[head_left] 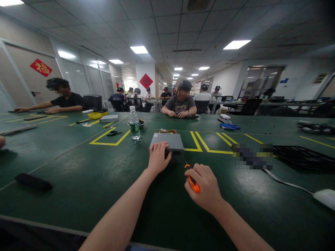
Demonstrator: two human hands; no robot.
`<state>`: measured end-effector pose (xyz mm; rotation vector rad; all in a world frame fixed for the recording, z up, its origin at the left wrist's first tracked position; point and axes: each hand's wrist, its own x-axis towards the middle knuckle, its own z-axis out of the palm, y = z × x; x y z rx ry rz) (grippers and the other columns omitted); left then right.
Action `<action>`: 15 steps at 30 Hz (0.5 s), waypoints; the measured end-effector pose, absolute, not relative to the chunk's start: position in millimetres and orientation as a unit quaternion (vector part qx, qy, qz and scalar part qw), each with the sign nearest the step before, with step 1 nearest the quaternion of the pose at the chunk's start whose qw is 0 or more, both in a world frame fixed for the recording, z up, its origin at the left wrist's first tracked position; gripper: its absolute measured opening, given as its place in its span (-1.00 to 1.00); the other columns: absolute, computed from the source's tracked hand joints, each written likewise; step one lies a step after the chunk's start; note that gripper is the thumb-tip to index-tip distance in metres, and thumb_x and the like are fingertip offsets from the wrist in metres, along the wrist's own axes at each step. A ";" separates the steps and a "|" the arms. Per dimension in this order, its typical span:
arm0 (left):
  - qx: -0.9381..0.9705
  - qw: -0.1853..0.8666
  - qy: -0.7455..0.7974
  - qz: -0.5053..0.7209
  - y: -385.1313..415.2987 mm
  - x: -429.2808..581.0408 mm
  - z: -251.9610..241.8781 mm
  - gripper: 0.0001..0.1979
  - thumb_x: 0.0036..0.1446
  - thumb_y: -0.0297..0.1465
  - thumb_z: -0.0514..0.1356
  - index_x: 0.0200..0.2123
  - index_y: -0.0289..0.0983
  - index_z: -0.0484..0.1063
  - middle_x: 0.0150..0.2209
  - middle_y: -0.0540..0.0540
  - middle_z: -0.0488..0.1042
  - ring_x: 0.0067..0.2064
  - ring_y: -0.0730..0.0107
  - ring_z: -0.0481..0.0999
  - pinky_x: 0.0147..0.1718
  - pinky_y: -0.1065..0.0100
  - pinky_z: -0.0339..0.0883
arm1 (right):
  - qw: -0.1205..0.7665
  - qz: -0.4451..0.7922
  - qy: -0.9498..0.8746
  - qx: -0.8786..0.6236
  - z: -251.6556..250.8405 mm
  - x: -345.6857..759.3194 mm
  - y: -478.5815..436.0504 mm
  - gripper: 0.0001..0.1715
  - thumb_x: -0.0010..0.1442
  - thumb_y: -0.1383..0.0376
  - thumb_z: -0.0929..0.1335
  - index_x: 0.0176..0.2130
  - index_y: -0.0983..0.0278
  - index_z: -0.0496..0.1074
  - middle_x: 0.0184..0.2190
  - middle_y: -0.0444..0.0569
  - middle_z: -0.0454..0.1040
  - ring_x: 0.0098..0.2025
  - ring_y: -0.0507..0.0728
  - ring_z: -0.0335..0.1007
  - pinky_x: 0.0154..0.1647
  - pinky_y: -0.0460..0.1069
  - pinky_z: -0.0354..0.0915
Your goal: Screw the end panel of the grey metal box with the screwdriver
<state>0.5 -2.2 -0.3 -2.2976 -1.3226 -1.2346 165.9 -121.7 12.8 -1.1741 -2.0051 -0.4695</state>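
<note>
A grey metal computer power supply (171, 141) lies on the green table, with a dark socket on its near side and a bundle of coloured cables (168, 131) behind it. My left hand (158, 157) grips its near left corner, fingers over the top and thumb at the near side. My right hand (205, 186) is closed around the orange and black handle of a screwdriver (194, 184). The thin shaft points away from me to the near right corner of the power supply. Whether the tip sits in a screw is too small to tell.
A water bottle (134, 123) stands left of the power supply, before a metal bowl (141, 123). Farther left lies a black tool (114, 133). A black panel (305, 157) and a white cable (285, 182) lie right. A dark pouch-like object (34, 182) lies near left. A person (182, 101) sits opposite.
</note>
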 end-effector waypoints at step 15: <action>-0.783 0.118 -0.442 -0.422 -2.0 0.0 -0.1 -0.77 0.05 -0.38 0.13 -0.17 -0.18 0.29 -0.02 -0.07 0.39 0.03 0.23 0.29 0.04 0.15 0.03 | 0.381 -0.163 -0.775 -0.477 13.8 161.1 -125.1 -0.85 0.10 0.27 0.25 -0.40 0.27 0.36 -0.47 -0.06 0.30 -0.41 0.08 0.22 -0.36 -0.01 0.11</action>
